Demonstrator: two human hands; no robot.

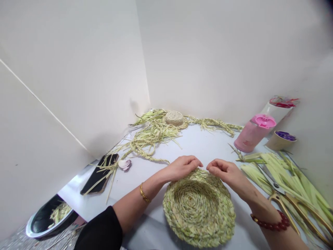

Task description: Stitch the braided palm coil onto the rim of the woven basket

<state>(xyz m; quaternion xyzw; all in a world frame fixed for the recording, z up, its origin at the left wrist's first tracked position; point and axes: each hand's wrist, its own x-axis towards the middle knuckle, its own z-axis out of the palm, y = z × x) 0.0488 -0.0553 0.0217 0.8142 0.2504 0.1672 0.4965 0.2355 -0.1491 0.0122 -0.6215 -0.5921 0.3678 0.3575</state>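
Observation:
A round hat-shaped piece of coiled, braided green husk (199,205) rests on the table close to me, its hollow side facing up. My left hand (183,167) lies over its far left rim, fingers bent down and closed against the braid. At the far right rim, my right hand (222,170) has thumb and fingers pinched together, touching the edge. Whatever lies between the right fingertips is too small or hidden to make out. A small gap separates the two hands.
Loose husk strips and braids (156,135) surround a small woven hat (174,119) at the back. To the left lie a phone (100,175), a garlic bulb (125,164) and a bin (43,217). Scissors (279,191), husks (293,173), a pink bottle (248,137) and a cup (278,141) are right.

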